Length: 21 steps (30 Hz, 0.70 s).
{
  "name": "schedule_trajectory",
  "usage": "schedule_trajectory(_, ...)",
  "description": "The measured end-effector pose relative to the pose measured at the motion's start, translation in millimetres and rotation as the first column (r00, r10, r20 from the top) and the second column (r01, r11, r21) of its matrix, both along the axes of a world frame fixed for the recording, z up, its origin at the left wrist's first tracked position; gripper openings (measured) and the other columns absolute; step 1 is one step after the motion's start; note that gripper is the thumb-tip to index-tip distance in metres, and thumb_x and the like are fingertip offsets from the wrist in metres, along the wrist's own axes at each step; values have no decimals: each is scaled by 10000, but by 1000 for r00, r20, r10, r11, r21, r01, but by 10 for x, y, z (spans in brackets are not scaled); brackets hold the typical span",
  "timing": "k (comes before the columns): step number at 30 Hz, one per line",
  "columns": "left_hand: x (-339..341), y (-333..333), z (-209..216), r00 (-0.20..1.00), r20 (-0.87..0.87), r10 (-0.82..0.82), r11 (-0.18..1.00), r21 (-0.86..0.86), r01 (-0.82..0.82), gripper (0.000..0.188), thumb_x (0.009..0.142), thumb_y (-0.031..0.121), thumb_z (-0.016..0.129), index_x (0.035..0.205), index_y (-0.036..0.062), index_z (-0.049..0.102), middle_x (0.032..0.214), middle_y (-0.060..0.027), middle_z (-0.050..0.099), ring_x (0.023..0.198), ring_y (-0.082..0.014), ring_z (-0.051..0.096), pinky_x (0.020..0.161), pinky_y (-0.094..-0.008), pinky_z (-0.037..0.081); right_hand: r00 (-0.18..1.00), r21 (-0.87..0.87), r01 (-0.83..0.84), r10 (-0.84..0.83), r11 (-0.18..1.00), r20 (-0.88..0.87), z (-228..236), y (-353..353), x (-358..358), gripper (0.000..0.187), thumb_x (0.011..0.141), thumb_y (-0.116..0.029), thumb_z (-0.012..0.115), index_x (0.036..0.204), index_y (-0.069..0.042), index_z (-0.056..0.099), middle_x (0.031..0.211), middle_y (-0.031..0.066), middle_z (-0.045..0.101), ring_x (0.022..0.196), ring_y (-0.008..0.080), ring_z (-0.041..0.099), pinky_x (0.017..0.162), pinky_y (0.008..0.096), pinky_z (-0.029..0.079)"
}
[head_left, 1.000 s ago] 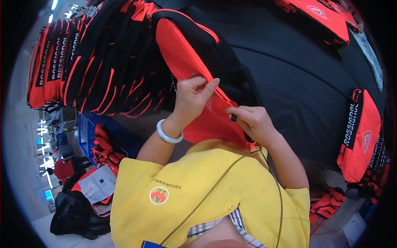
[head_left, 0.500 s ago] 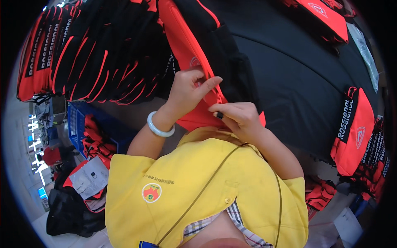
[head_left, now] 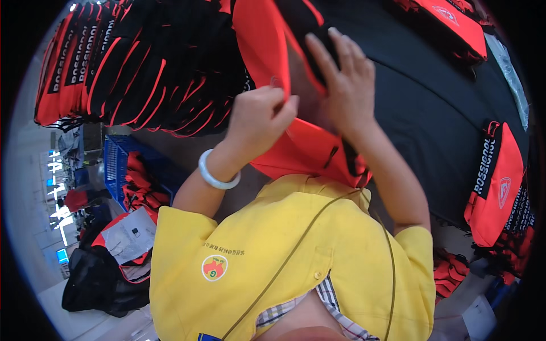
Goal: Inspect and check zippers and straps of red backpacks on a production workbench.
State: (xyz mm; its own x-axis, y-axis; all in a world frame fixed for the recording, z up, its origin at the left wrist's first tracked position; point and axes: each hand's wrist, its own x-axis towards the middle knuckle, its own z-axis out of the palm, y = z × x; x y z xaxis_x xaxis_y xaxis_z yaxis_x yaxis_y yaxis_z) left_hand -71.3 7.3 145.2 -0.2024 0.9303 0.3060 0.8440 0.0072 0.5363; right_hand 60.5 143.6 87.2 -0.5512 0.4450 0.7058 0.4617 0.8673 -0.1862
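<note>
A red and black bag [head_left: 259,45] lies in front of me, its zipper opening spread apart so that a greyish inside shows. My left hand [head_left: 256,116], with a pale bangle at the wrist, is closed on the red edge of that opening. On the opposite side, my right hand [head_left: 350,91] has its fingers stretched out against the bag's black part; its thumb is hard to make out. A dark zipper pull [head_left: 330,158] rests on the red near end of the bag, below the right hand.
Several similar red and black bags [head_left: 131,74] stand packed in a row at the left. A blue crate [head_left: 116,165] with red pieces sits below them. Another red bag [head_left: 503,176] lies at the right edge of the black table surface [head_left: 421,113], with clear plastic [head_left: 508,79] farther back.
The bag's opening has parted. My right hand has let go near the zipper pull and moved up, its fingers now extended. My left hand still grips the red edge.
</note>
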Motion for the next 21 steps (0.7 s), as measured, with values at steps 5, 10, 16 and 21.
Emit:
schedule_trajectory(5, -165, -474, 64, 962, -134, 237, 954, -155, -257, 178, 682, 68, 644, 611, 35, 485, 585, -105, 503, 517, -257, 491, 525, -366, 406, 994, -414, -56, 11, 909, -108, -134, 401, 139, 720, 698, 7, 626, 1376, -187, 480, 1312, 124, 506, 1131, 342, 558, 922, 409, 488)
schedule_trajectory(10, -34, -413, 129, 807, -521, 279, 951, 263, -159, 291, 653, -7, 619, 920, 108, 634, 911, -40, 653, 878, -231, 589, 831, -365, 426, 927, -542, -313, 127, 780, -353, -23, 139, 77, 673, 696, 55, 600, 1337, -133, 516, 1196, 164, 570, 1088, 350, 586, 929, 395, 483)
schedule_trajectory(16, -576, -717, 219, 962, -246, 114, 882, -420, -212, 340, 811, 80, 583, 1143, 17, 617, 956, -174, 687, 764, -339, 691, 668, -449, 558, 793, -271, -531, 357, 803, -494, 256, -332, 162, 546, 679, 114, 612, 1198, -57, 613, 1090, 118, 641, 934, 302, 621, 824, 358, 510)
schedule_trajectory(21, -237, -800, 244, -14, 991, 129, 987, -130, -93, 491, 919, 269, 657, 1318, 38, 487, 1197, -84, 618, 1058, -216, 645, 804, -281, 570, 795, -275, -600, 521, 751, -311, 249, -866, 215, 566, 665, 30, 663, 1225, -38, 604, 1228, 163, 558, 954, 324, 577, 796, 388, 480)
